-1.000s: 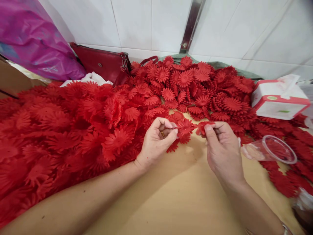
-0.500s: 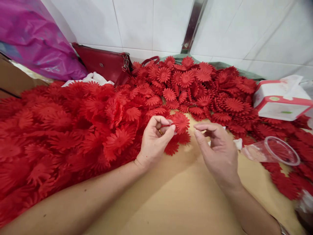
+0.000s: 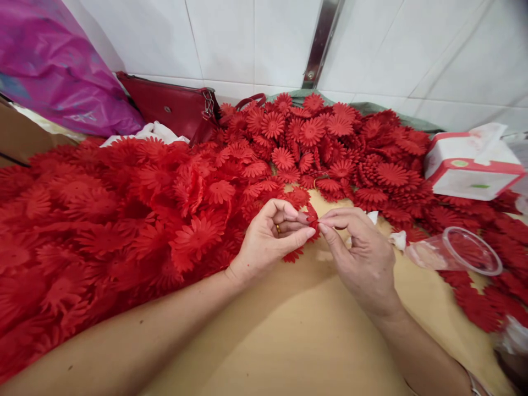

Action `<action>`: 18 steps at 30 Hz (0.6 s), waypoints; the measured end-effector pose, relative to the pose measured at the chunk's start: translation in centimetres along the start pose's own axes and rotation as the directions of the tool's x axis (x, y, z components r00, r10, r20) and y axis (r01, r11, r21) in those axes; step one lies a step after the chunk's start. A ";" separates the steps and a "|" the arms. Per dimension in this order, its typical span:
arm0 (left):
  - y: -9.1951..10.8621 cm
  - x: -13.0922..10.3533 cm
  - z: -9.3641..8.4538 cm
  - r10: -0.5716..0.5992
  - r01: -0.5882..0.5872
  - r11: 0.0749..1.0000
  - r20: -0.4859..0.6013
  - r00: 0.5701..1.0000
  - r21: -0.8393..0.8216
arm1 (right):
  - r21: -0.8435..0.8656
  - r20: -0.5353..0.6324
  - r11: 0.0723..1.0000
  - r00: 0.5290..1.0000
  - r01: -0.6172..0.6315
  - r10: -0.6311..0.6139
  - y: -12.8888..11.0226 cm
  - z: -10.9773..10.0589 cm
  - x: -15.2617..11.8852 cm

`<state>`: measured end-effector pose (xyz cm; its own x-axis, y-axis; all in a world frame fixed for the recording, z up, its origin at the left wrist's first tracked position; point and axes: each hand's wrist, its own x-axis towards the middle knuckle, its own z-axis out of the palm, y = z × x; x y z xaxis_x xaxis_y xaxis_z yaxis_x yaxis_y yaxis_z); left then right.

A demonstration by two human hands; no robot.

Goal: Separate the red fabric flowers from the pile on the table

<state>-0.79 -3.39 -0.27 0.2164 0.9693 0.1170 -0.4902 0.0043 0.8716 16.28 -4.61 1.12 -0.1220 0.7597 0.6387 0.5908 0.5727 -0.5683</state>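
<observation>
Above the wooden tabletop [image 3: 264, 335], my two hands meet at one small red fabric flower [image 3: 312, 215], seen nearly edge-on. My left hand [image 3: 278, 231], with a ring on one finger, pinches it from the left. Thumb and forefinger of my right hand [image 3: 357, 242] close on its right side; whether they also hold something smaller there is hidden. Just beneath and behind the fingers, more red flowers lie on the table. A large heap of loose red flowers [image 3: 103, 236] spreads beside my left forearm.
Stacked red flowers [image 3: 383, 170] line the wall side. On the right stand a tissue box [image 3: 474, 170] and a clear plastic cup [image 3: 449, 256] lying on its side, with white scraps [image 3: 398, 240] near it. A red handbag [image 3: 169, 110] and purple plastic bag [image 3: 61, 77] are at back left.
My hands, apart before, have come together. The left moved right with the flower, which turned from face-up to edge-on, and my right fingertips now grip it too.
</observation>
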 end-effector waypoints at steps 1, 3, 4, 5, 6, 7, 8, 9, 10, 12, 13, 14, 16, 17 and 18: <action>0.0 0.0 0.0 0.001 -0.001 1.000 0.003 1.000 0.005 | -0.002 0.003 1.000 1.000 0.011 -0.011 0.0 0.0 0.0; 0.0 0.0 0.0 -0.004 0.004 1.000 -0.001 1.000 0.016 | 0.004 0.013 1.000 1.000 0.012 -0.012 -0.1 -0.1 0.0; 0.0 0.0 0.0 -0.011 0.011 1.000 -0.007 1.000 0.020 | 0.014 0.021 1.000 1.000 -0.007 0.006 -0.1 -0.1 0.0; 0.0 0.1 0.0 -0.017 0.018 1.000 -0.013 1.000 0.020 | 0.028 0.030 0.999 0.999 -0.037 0.036 -0.2 -0.1 0.0; 0.0 0.1 0.0 -0.023 0.023 1.000 -0.019 1.000 0.015 | 0.046 0.037 0.996 0.996 -0.078 0.076 -0.2 -0.1 0.0; 0.0 0.2 -0.1 -0.028 0.028 1.000 -0.024 0.999 0.003 | 0.070 0.043 0.990 0.992 -0.125 0.122 -0.2 -0.1 -0.1; 0.0 0.2 -0.1 -0.034 0.033 0.999 -0.026 0.999 -0.013 | 0.100 0.050 0.980 0.984 -0.173 0.169 -0.2 -0.1 -0.1; 0.1 0.3 -0.1 -0.040 0.039 0.999 -0.027 0.999 -0.031 | 0.134 0.057 0.967 0.976 -0.218 0.212 -0.2 -0.1 -0.1; 0.1 0.3 -0.1 -0.046 0.045 0.998 -0.028 0.999 -0.048 | 0.169 0.065 0.951 0.965 -0.260 0.252 -0.2 0.0 -0.1; 0.1 0.4 -0.1 -0.054 0.051 0.996 -0.034 0.998 -0.075 | 0.227 0.086 0.917 0.945 -0.328 0.317 -0.1 0.0 -0.2; 0.1 0.4 0.0 -0.053 0.050 0.995 -0.038 0.998 -0.085 | 0.247 0.097 0.902 0.935 -0.355 0.342 0.1 0.0 -0.3; 0.1 0.4 0.0 -0.049 0.045 0.995 -0.042 0.998 -0.093 | 0.266 0.103 0.887 0.926 -0.377 0.363 0.2 0.0 -0.3; 0.1 0.4 0.1 -0.038 0.033 0.994 -0.053 0.998 -0.105 | 0.312 0.100 0.859 0.913 -0.406 0.395 0.6 0.1 -0.5; 0.1 0.4 0.2 -0.034 0.028 0.994 -0.058 0.998 -0.107 | 0.337 0.090 0.847 0.910 -0.411 0.405 0.8 0.2 -0.6; 0.1 0.4 0.2 -0.030 0.023 0.994 -0.062 0.998 -0.107 | 0.362 0.080 0.836 0.907 -0.413 0.413 1.0 0.4 -0.6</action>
<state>-0.58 -3.05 -0.02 0.1782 0.9821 0.0610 -0.5728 0.0532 0.8180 16.69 -4.39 -0.07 0.0697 0.9504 0.3031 0.2560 0.2766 -0.9262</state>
